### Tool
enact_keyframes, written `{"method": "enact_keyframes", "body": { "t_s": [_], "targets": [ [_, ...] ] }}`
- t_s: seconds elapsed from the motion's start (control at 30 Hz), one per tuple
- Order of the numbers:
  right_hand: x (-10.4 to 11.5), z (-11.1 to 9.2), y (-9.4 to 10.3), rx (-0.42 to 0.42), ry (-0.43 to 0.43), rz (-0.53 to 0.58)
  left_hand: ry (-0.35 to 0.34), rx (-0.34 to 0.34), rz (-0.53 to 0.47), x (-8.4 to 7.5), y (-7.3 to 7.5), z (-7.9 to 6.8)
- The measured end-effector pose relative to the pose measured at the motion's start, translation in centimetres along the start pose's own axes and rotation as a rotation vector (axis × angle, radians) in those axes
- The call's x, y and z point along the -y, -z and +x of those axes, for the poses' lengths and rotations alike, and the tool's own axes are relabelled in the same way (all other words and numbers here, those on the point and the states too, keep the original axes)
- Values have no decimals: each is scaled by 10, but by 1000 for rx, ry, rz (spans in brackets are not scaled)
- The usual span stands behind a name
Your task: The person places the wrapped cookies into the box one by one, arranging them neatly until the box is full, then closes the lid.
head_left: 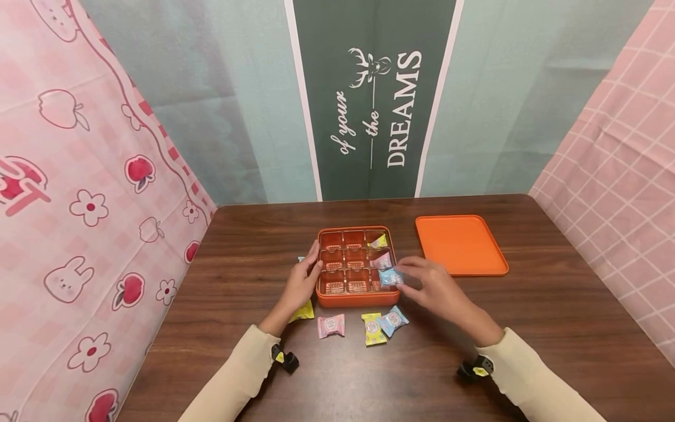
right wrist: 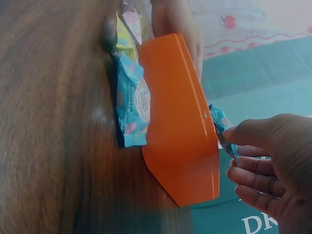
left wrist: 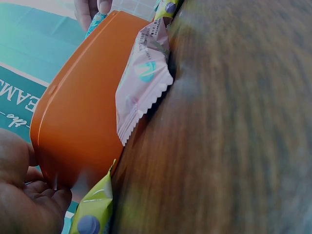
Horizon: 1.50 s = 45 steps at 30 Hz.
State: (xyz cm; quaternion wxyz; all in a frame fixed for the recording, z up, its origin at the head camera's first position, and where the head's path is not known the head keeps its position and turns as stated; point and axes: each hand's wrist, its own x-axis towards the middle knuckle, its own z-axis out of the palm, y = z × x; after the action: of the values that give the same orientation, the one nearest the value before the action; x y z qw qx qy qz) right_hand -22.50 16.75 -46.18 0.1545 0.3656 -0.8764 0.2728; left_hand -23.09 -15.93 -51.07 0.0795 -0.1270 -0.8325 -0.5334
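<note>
An orange candy box with several clear-lined compartments stands on the table. My left hand rests along its left side, fingers at the rim; the left wrist view shows these fingers against the box's corner. Between thumb and fingers, my right hand pinches a blue wrapped candy over the front right compartment. Behind it in the right column lie a pink wrapped candy and, at the back, a yellow wrapped candy. The other compartments hold nothing.
In front of the box lie a pink candy, a yellow candy and a blue candy overlapping it. Another yellow candy is partly hidden by my left hand. An orange lid lies flat at the back right of the table.
</note>
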Motion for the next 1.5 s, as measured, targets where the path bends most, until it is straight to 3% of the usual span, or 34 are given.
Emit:
{"method": "enact_keyframes", "body": {
  "t_s": [0.53, 1.5],
  "targets": [
    [6, 5, -8, 64, -23, -78, -3, -5, 0, 0, 1, 0],
    [9, 10, -15, 66, 2, -86, 0, -4, -2, -1, 1, 0]
  ]
}}
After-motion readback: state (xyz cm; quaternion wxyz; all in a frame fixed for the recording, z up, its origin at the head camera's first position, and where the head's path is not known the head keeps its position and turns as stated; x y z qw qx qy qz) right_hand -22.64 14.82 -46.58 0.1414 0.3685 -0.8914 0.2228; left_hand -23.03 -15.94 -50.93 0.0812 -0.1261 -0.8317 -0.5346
